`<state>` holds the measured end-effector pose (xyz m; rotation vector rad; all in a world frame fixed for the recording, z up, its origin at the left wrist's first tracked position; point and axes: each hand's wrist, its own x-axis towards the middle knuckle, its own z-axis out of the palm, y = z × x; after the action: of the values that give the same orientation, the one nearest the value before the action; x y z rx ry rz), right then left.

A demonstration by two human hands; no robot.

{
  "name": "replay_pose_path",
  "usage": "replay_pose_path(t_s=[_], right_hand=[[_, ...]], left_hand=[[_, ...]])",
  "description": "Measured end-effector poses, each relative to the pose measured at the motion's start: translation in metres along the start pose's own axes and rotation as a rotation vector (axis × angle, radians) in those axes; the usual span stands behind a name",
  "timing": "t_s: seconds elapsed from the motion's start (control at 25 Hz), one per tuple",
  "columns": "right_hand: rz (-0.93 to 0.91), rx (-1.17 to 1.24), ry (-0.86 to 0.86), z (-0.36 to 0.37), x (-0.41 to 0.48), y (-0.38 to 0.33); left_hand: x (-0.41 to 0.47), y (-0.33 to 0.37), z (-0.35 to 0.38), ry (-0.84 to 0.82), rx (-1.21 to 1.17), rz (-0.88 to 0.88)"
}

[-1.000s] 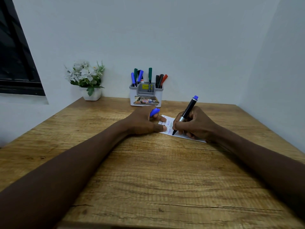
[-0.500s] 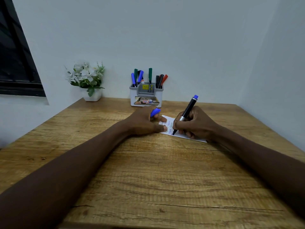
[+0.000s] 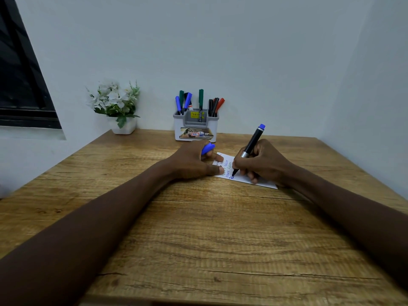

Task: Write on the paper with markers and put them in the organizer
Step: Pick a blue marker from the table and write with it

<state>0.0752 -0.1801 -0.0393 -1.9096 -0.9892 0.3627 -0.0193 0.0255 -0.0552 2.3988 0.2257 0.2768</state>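
Observation:
A small white paper [image 3: 242, 178] with several lines of handwriting lies on the wooden table [image 3: 198, 228]. My right hand [image 3: 265, 163] grips a black marker with a blue end [image 3: 250, 146], its tip touching the paper's near left part. My left hand [image 3: 194, 162] rests on the paper's left edge with fingertips pressing it, and holds the marker's blue cap [image 3: 208, 148] between its fingers. The white and grey organizer [image 3: 196, 127] stands at the back against the wall, holding several blue, green, black and red markers.
A white pot of artificial white flowers [image 3: 118, 107] stands at the table's back left corner. Walls close the back and right sides. A dark window [image 3: 19, 85] is on the left wall.
The marker tip has shifted slightly down and left on the paper, adding blue writing. My left hand has stayed in place.

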Motion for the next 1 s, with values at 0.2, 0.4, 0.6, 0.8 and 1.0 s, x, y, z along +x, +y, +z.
replay_pose_path(t_s=[0.2, 0.4, 0.6, 0.8, 1.0], right_hand=[[-0.03, 0.012, 0.045, 0.0002, 0.0009, 0.0039], [-0.024, -0.01, 0.031, 0.0025, 0.0002, 0.0013], [0.035, 0.001, 0.047, -0.0001, 0.0011, 0.001], [0.036, -0.007, 0.053, 0.0007, 0.0031, 0.0019], [0.05, -0.01, 0.064, 0.0006, 0.0032, 0.0014]], left_hand=[[0.0002, 0.0005, 0.0003, -0.01, 0.013, 0.026], [0.0006, -0.0011, 0.0, -0.027, 0.014, 0.03], [0.0018, -0.0035, 0.0002, -0.019, 0.013, 0.024], [0.0032, -0.004, 0.0005, -0.011, 0.023, 0.028], [0.0026, -0.0038, -0.0001, -0.021, 0.031, 0.03]])
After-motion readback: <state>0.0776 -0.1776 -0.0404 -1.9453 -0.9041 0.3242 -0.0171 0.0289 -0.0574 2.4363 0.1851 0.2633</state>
